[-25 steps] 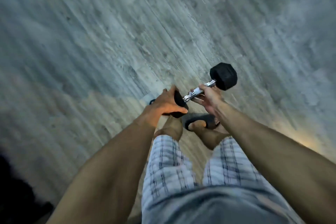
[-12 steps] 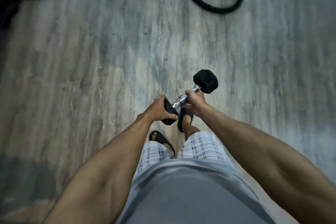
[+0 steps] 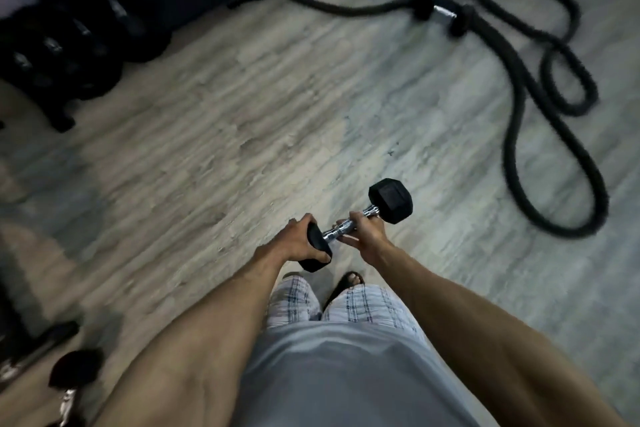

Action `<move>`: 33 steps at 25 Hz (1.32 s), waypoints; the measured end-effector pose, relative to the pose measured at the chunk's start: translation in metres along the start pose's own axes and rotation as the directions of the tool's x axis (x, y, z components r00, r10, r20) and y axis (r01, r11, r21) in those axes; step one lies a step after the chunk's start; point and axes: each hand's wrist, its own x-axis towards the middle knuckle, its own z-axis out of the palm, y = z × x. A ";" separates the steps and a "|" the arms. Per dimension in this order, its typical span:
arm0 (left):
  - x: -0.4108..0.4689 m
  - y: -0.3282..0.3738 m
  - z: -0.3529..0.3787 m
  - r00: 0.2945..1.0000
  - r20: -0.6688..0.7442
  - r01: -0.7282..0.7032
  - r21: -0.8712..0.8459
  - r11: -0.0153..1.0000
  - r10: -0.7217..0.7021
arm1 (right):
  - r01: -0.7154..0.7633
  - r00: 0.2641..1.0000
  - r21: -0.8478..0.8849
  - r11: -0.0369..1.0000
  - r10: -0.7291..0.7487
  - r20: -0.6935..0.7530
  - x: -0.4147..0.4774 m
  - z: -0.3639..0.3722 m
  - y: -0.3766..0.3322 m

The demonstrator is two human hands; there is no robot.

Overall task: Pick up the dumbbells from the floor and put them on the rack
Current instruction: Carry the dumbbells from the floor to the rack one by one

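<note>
Just before the waist point(image 3: 329, 378), a black dumbbell point(image 3: 391, 201) is held above the floor point(image 3: 242, 121): its near head is wrapped by fingers point(image 3: 306, 219) of the left hand point(image 3: 294, 243), its chrome handle clamped by the right hand point(image 3: 369, 236). Beyond, a dark rack point(image 3: 69, 42) is seen upper left.

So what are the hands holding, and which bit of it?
One dumbbell, held by both hands. The left hand wraps over its near black end, and the right hand grips the shiny metal handle in the middle.
</note>
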 end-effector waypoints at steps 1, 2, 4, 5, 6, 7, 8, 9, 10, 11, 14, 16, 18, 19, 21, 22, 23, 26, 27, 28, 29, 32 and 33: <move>0.005 -0.003 -0.009 0.999 -0.024 0.024 -0.039 0.999 -0.025 | -0.004 1.000 -0.042 0.999 0.006 0.029 0.009 0.011 -0.013; 0.011 -0.007 -0.018 0.998 -0.043 0.042 -0.076 0.996 -0.046 | -0.011 0.999 -0.085 0.996 0.015 0.050 0.018 0.023 -0.025; 0.021 -0.017 -0.038 0.992 -0.078 0.088 -0.132 0.987 -0.099 | -0.019 0.994 -0.178 0.984 0.038 0.103 0.036 0.053 -0.045; 0.028 -0.024 -0.051 0.987 -0.096 0.112 -0.156 0.981 -0.128 | -0.016 0.990 -0.221 0.975 0.046 0.130 0.047 0.071 -0.055; 0.034 -0.031 -0.065 0.983 -0.112 0.125 -0.186 0.975 -0.147 | -0.010 0.988 -0.250 0.968 0.049 0.149 0.057 0.089 -0.066; 0.040 -0.038 -0.078 0.980 -0.116 0.134 -0.217 0.967 -0.162 | -0.003 0.985 -0.273 0.962 0.049 0.163 0.067 0.105 -0.074; 0.048 -0.047 -0.095 0.977 -0.124 0.139 -0.237 0.961 -0.172 | -0.003 0.982 -0.297 0.955 0.059 0.179 0.078 0.127 -0.082; 0.056 -0.055 -0.113 0.975 -0.128 0.144 -0.251 0.957 -0.181 | 0.001 0.979 -0.317 0.948 0.064 0.193 0.086 0.149 -0.090; 0.065 -0.065 -0.133 0.972 -0.132 0.151 -0.275 0.949 -0.193 | 0.004 0.978 -0.334 0.943 0.066 0.200 0.094 0.173 -0.101; 0.072 -0.075 -0.153 0.968 -0.134 0.162 -0.312 0.936 -0.212 | 0.005 0.977 -0.353 0.935 0.070 0.200 0.103 0.197 -0.112; 0.087 -0.097 -0.213 0.963 -0.130 0.182 -0.342 0.922 -0.238 | 0.028 0.970 -0.418 0.908 0.077 0.232 0.121 0.265 -0.139; 0.096 -0.114 -0.249 0.953 -0.149 0.190 -0.387 0.902 -0.265 | 0.036 0.965 -0.433 0.900 0.081 0.248 0.130 0.305 -0.158; 0.105 -0.129 -0.287 0.947 -0.163 0.192 -0.406 0.894 -0.278 | 0.041 0.960 -0.453 0.890 0.091 0.265 0.142 0.349 -0.173; 0.108 -0.136 -0.305 0.943 -0.165 0.195 -0.424 0.885 -0.288 | 0.045 0.954 -0.470 0.881 0.101 0.281 0.146 0.370 -0.181; 0.120 -0.154 -0.340 0.929 -0.187 0.200 -0.474 0.858 -0.320 | 0.042 0.951 -0.486 0.873 0.115 0.289 0.160 0.415 -0.197; 0.128 -0.162 -0.357 0.924 -0.193 0.202 -0.484 0.851 -0.329 | 0.047 0.952 -0.500 0.865 0.113 0.285 0.169 0.437 -0.203; 0.136 -0.169 -0.373 0.923 -0.191 0.205 -0.494 0.845 -0.335 | 0.056 0.953 -0.522 0.851 0.110 0.281 0.179 0.458 -0.210; 0.163 -0.196 -0.428 0.911 -0.191 0.224 -0.513 0.829 -0.365 | 0.054 0.949 -0.533 0.845 0.123 0.291 0.211 0.523 -0.231; 0.172 -0.203 -0.449 0.908 -0.188 0.232 -0.522 0.821 -0.376 | 0.054 0.942 -0.545 0.837 0.138 0.305 0.221 0.546 -0.239; 0.181 -0.212 -0.472 0.899 -0.183 0.245 -0.541 0.804 -0.397 | 0.052 0.936 -0.561 0.826 0.156 0.315 0.233 0.570 -0.249; 0.188 -0.221 -0.496 0.890 -0.172 0.268 -0.552 0.790 -0.422 | 0.040 0.935 -0.575 0.817 0.172 0.310 0.243 0.594 -0.260; 0.203 -0.239 -0.563 0.886 -0.157 0.289 -0.549 0.785 -0.436 | 0.041 0.910 -0.607 0.794 0.221 0.351 0.260 0.662 -0.290; 0.209 -0.248 -0.586 0.874 -0.170 0.290 -0.569 0.770 -0.455 | 0.039 0.906 -0.614 0.789 0.231 0.354 0.266 0.688 -0.301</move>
